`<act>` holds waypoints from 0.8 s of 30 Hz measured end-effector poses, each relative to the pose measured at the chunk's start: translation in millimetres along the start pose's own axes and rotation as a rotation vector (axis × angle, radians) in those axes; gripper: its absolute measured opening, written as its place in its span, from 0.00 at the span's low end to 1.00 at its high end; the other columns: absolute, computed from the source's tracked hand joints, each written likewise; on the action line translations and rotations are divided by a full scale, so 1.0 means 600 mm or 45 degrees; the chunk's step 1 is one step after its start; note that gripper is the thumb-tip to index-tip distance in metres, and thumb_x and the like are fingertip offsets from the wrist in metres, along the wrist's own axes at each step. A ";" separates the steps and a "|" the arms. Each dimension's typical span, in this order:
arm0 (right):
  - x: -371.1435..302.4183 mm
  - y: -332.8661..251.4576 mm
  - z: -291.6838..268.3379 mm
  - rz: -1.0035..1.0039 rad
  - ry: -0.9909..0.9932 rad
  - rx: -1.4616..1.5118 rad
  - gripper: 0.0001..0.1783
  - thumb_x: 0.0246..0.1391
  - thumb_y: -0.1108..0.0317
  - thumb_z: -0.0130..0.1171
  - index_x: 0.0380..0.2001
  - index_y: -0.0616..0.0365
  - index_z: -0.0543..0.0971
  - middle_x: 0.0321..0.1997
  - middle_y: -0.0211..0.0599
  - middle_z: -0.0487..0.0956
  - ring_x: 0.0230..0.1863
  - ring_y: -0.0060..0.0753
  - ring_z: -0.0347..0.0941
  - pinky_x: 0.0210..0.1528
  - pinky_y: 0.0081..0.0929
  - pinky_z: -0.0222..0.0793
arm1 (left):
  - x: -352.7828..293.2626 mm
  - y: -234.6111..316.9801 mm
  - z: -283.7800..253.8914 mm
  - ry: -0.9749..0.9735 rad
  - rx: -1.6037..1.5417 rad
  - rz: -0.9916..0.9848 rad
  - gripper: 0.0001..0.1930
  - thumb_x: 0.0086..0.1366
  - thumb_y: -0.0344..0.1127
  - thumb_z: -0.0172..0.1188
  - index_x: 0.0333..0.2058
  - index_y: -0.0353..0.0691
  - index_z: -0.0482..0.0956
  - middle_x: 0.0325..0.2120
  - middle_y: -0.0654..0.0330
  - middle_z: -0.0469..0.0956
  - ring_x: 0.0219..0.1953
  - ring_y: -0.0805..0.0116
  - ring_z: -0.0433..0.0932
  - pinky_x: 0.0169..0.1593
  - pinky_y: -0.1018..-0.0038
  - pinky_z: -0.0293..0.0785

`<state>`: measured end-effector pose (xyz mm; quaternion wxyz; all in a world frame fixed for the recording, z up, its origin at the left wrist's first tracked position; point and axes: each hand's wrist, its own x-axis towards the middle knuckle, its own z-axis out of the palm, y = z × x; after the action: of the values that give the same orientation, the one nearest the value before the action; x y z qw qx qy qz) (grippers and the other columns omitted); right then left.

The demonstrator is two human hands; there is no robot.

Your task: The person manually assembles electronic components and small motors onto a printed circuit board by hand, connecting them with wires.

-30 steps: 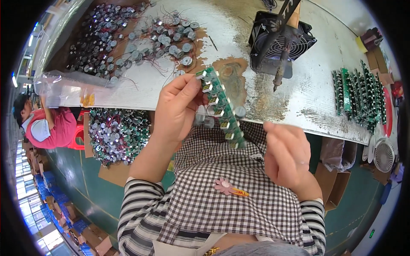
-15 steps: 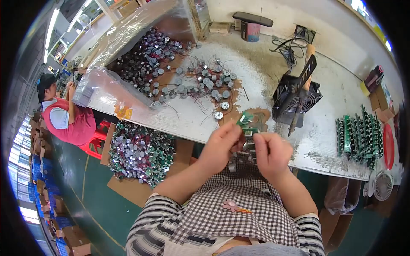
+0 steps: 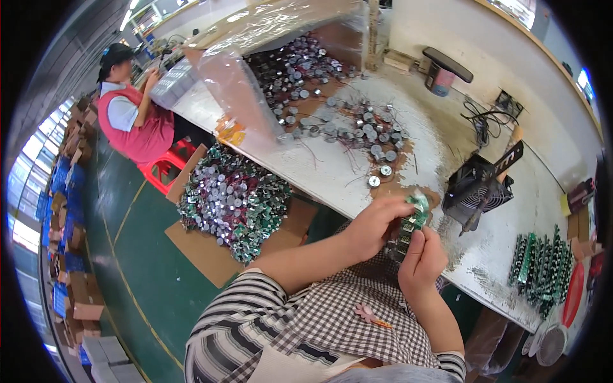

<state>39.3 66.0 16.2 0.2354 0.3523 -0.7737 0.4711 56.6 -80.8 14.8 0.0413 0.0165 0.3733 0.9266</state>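
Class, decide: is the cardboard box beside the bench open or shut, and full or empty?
Open and full. The cardboard box has its flaps spread outward, and green boards and round metal parts heap up inside.

Beyond the circuit strip (image 3: 407, 227), discs (image 3: 368, 129) lie on the table (image 3: 338, 185), left of the fan (image 3: 461, 190).

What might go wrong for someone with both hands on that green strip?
The soldering iron stands exposed beyond the right hand; if hot, it could burn. The green strip, held by that hand and the left hand, might crack if bent. The wired discs lie loosely heaped and might tangle.
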 end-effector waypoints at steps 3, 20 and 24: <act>0.009 0.004 -0.007 -0.132 0.030 -0.081 0.05 0.58 0.73 0.54 0.30 0.64 0.74 0.20 0.42 0.75 0.18 0.36 0.71 0.21 0.28 0.63 | -0.005 0.002 0.028 0.163 -0.009 -0.096 0.09 0.69 0.39 0.48 0.34 0.42 0.72 0.30 0.67 0.73 0.29 0.79 0.70 0.32 0.80 0.65; -0.017 -0.004 0.014 0.395 -0.096 0.455 0.06 0.61 0.70 0.51 0.34 0.64 0.72 0.18 0.27 0.72 0.16 0.17 0.66 0.18 0.19 0.61 | -0.019 -0.030 0.027 0.321 0.194 0.294 0.10 0.69 0.34 0.47 0.42 0.35 0.72 0.34 0.67 0.74 0.35 0.83 0.70 0.38 0.83 0.67; -0.004 0.007 0.006 -0.255 -0.049 0.003 0.05 0.58 0.73 0.54 0.33 0.64 0.73 0.16 0.30 0.72 0.14 0.20 0.68 0.18 0.21 0.63 | -0.019 -0.027 -0.002 0.280 0.192 0.036 0.10 0.69 0.33 0.46 0.42 0.36 0.73 0.37 0.62 0.75 0.39 0.75 0.73 0.43 0.79 0.69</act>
<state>37.4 65.1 10.6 0.2662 0.4372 -0.7383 0.4393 68.9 -71.1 2.8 -0.0141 -0.0769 0.4438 0.8927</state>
